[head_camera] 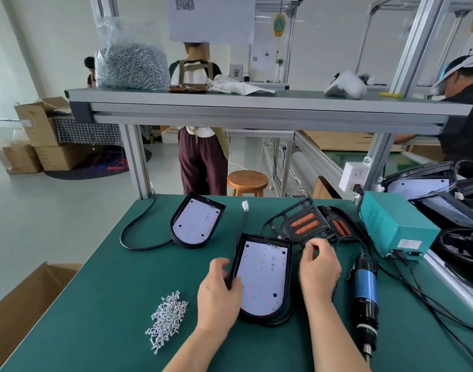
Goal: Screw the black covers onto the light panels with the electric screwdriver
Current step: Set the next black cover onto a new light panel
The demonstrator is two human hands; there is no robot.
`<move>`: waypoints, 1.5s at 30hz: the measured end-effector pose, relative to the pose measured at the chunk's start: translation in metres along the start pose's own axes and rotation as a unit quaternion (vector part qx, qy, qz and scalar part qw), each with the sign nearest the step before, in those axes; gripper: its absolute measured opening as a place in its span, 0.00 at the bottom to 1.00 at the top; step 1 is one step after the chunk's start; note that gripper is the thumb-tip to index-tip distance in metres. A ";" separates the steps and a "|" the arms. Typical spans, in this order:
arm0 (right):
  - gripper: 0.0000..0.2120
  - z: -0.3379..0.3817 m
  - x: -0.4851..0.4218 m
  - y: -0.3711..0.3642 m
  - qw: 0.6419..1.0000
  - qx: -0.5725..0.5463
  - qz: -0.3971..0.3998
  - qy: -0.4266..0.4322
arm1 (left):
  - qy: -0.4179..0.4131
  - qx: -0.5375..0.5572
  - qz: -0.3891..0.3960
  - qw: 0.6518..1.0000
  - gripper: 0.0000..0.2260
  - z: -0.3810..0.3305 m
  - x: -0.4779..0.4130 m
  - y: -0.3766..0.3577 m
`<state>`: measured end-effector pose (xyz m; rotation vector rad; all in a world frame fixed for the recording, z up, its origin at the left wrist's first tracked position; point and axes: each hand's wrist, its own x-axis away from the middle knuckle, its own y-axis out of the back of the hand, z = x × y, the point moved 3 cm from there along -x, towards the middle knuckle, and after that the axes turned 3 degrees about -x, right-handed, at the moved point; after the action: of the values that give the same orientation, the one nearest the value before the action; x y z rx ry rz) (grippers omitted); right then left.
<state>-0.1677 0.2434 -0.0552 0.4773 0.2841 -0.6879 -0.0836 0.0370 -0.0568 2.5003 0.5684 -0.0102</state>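
The left hand (219, 288) grips the left rim of the near white-faced, black-rimmed light panel (262, 277), thumb on the face and fingers curled under. The panel lies flat on the green bench mat (96, 304), centre-front. The right hand (320, 269) hovers just past the panel's far right corner w/ fingers curled, beside the black ribbed plastic covers (302, 224) w/ orange slots. It's blurred there, so whether it pinches anything can't be told.

Step in hand is prob. fetching a cover. To do it well:
- Pin the panel down.
- Lift only the top cover.
- Match its rounded end to the panel's.
- Seat it flush all round, cable clear of the rim, before any screw goes in.

The blue-and-black electric screwdriver (365, 296) lies untouched at right. The heap of small silver screws (168, 318) sits at left. Both are near.
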 end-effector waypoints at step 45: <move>0.27 0.043 -0.004 0.030 0.932 0.032 0.358 0.046 | -0.051 0.047 0.008 0.998 0.08 0.011 -0.006 -0.011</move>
<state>-0.1468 0.2433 -0.0072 0.6276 0.1565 0.0392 -0.0921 0.0377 -0.0710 2.5780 0.5164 -0.1618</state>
